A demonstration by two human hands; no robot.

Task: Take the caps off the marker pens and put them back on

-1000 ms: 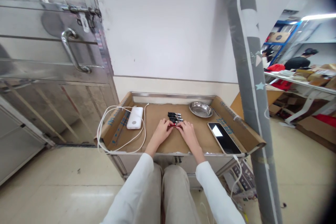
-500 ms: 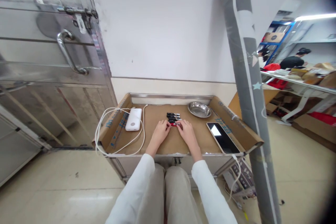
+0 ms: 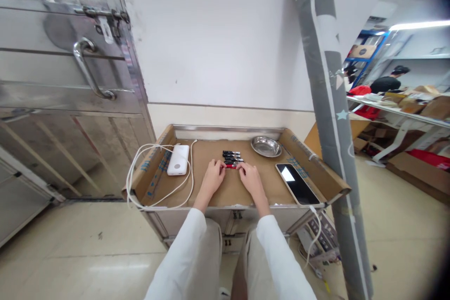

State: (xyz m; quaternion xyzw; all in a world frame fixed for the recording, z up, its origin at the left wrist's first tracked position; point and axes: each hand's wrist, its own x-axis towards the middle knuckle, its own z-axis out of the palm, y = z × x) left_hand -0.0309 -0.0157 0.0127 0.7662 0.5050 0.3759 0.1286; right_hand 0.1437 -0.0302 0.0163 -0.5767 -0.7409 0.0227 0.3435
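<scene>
Several black pens [image 3: 231, 155] lie side by side in a short stack of rows on the cardboard-lined cart top [image 3: 211, 150]. Closest to me in that row is a red pen [image 3: 230, 166], lying crosswise. My left hand [image 3: 213, 177] has its fingers closed at the red pen's left end. At the pen's right end, the bent fingers of my right hand [image 3: 250, 178] are closed on it. My fingertips cover both ends of the red pen.
A white power bank [image 3: 178, 159] with a looped white cable lies on the left. To the right are a round metal dish [image 3: 266, 146] and a phone [image 3: 297, 183] on a cable. A grey wrapped roll [image 3: 328, 89] leans beside the cart. Two people sit far right.
My hands have moved slightly apart along the red pen, so more of it shows between them. My knees have spread, and the view has shifted a little.
</scene>
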